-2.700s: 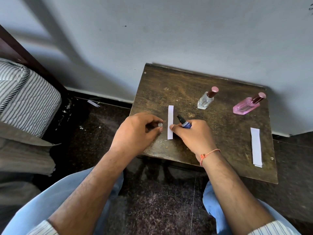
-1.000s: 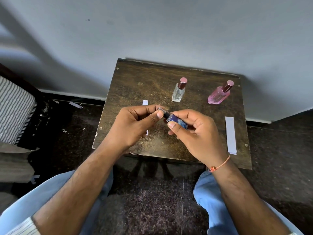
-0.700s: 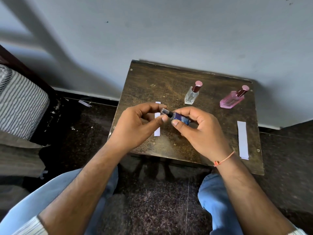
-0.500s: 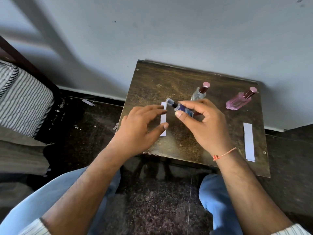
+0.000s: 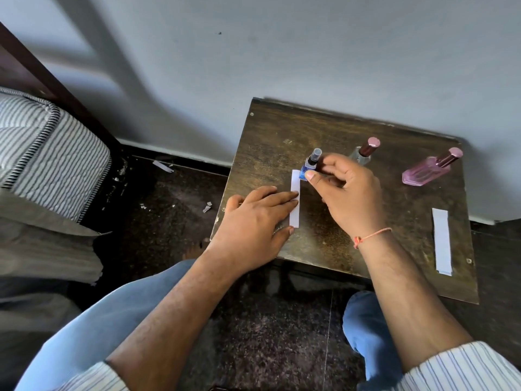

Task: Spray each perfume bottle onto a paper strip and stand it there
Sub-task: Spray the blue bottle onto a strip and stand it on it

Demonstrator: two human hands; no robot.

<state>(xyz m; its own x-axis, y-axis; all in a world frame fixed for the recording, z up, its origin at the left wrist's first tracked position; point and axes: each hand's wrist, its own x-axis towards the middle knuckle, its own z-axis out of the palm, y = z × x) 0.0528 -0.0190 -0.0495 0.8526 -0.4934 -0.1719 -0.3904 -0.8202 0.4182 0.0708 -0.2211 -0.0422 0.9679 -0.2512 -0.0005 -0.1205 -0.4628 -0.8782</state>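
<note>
A small blue perfume bottle (image 5: 308, 167) with a clear cap stands upright on the far end of a white paper strip (image 5: 295, 203) on the dark wooden table (image 5: 332, 241). My right hand (image 5: 346, 193) pinches the bottle between thumb and fingers. My left hand (image 5: 253, 221) lies flat on the table, its straight fingers pressing the strip's left edge. A clear bottle (image 5: 363, 152) with a maroon cap stands behind my right hand, partly hidden. A pink bottle (image 5: 425, 170) with a maroon cap stands at the back right. A second paper strip (image 5: 442, 241) lies near the right edge.
The table stands against a grey wall (image 5: 282, 52). A striped mattress (image 5: 42, 153) on a dark bed frame is at the left. Scraps of paper (image 5: 207, 207) lie on the dark floor. My knees in blue trousers (image 5: 363, 334) are below the table's front edge.
The cap went back on the blue bottle. My right hand carried it forward and stood it on the strip's far end. My left hand let go and flattened onto the strip.
</note>
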